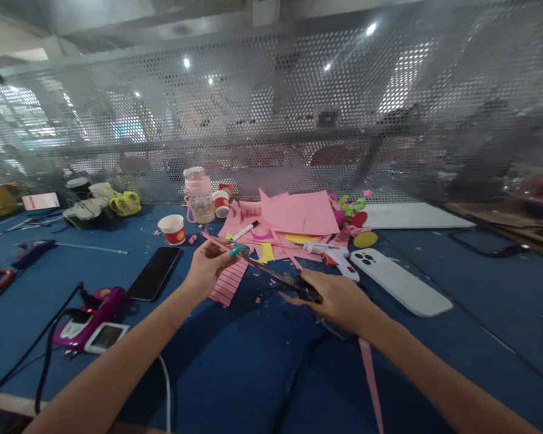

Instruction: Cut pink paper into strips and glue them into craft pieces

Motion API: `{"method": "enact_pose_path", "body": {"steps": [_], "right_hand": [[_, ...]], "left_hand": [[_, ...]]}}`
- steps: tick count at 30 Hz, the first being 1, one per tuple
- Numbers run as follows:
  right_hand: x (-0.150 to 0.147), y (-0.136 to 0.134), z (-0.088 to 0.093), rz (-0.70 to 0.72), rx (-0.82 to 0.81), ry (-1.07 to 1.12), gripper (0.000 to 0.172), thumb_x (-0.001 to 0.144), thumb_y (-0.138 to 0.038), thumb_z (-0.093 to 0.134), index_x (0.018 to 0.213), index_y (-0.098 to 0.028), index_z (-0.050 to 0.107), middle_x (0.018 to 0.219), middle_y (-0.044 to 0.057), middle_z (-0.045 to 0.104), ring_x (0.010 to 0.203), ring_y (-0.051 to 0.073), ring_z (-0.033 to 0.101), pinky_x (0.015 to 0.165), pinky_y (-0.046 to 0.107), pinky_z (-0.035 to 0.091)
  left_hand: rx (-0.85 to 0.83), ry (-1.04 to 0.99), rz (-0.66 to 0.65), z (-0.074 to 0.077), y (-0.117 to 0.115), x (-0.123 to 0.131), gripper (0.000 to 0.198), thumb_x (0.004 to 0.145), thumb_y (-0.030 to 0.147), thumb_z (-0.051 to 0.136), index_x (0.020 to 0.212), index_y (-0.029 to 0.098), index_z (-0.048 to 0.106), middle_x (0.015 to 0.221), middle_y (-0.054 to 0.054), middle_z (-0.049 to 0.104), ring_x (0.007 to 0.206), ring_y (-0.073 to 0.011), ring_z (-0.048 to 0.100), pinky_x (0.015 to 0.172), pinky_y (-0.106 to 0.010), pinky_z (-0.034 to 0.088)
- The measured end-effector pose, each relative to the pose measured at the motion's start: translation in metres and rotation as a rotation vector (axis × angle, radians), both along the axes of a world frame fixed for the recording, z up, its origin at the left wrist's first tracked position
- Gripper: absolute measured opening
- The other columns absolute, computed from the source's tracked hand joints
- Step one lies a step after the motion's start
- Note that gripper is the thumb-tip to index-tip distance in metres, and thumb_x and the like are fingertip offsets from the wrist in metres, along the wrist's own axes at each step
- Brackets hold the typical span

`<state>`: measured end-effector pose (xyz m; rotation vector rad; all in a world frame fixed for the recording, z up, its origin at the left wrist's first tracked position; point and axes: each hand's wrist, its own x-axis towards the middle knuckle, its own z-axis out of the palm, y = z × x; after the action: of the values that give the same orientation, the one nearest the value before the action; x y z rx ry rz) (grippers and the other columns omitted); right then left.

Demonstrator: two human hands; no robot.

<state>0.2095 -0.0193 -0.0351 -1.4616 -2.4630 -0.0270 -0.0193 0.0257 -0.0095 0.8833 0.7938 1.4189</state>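
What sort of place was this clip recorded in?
It looks like a craft work table, perhaps in a workshop or classroom. A white glue gun and pink paper sheets lie on the blue tabletop, with a perforated screen behind.

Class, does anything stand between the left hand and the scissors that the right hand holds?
Only a small teal item at the thumb of the left hand, close to the tips of the scissors; whether they touch is unclear. Nothing else visible stands between.
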Motion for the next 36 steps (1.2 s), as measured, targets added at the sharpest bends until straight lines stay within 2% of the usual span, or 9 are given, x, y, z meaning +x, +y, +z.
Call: {"method": "enact_pose_path", "body": {"steps": [8, 14, 36], "right_hand": [[-0.0004, -0.0013, 0.005, -0.038, -0.027, -0.055, 0.037, 0.078, -0.053, 0.04, 0.084, -0.018, 0.05, 0.081, 0.008, 0.065, 0.074, 0.025, 0.062, 0.053, 0.027, 0.039], [-0.0033, -0.0033, 0.0058, -0.026, -0.014, -0.048, 0.044, 0.08, -0.056, 0.032, 0.085, -0.017, 0.051, 0.086, 0.01, 0.065, 0.076, 0.025, 0.062, 0.054, 0.029, 0.04], [-0.0047, -0.0018, 0.0014, -0.022, 0.077, -0.091, 0.043, 0.081, -0.056, 0.032, 0.083, -0.018, 0.051, 0.077, 0.006, 0.065, 0.066, 0.021, 0.063, 0.047, 0.025, 0.033]], "left_hand": [[0.015, -0.009, -0.014, 0.0002, -0.001, 0.0002, 0.03, 0.038, 0.014, 0.08, 0.061, 0.013, 0.061, 0.058, 0.001, 0.066, 0.056, -0.0118, 0.063, 0.058, -0.022, 0.053], [0.002, 0.018, -0.028, 0.0, -0.0027, 0.0023, 0.031, 0.035, 0.015, 0.081, 0.059, 0.013, 0.061, 0.055, 0.001, 0.066, 0.055, -0.0119, 0.063, 0.055, -0.021, 0.053], [-0.006, 0.047, -0.021, -0.0049, -0.0037, 0.0042, 0.031, 0.035, 0.015, 0.08, 0.058, 0.012, 0.06, 0.055, 0.001, 0.065, 0.055, -0.0123, 0.063, 0.056, -0.023, 0.053]]}}
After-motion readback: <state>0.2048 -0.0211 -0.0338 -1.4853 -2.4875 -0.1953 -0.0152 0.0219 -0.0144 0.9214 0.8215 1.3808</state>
